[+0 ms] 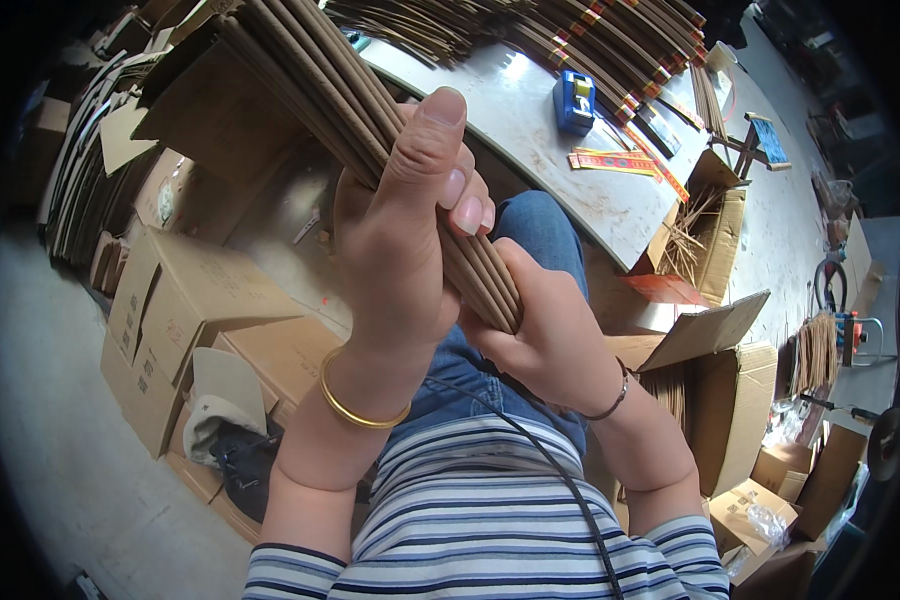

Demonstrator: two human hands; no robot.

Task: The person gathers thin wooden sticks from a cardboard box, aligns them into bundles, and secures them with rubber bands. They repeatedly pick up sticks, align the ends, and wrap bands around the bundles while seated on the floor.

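Note:
A thick bundle of long brown incense sticks [315,90] slants across my lap, running from the upper left down to the middle. My left hand [395,230] is wrapped round it partway along, thumb lying on top and fingertips curled over the far side. Lower down, my right hand [550,325] grips the bundle close to its near end, where the stick ends stand slightly uneven. The bundle's far end runs out at the upper edge. On the table ahead are more incense bundles [610,40] with red and yellow paper bands.
A white table [525,150] holds a blue tape dispenser [575,102] and red-yellow paper strips [615,162]. Right of my knee is an open carton [715,225] with loose sticks, and another open carton [735,400] stands nearer. Closed cartons [195,310] and a cap [220,405] sit at left.

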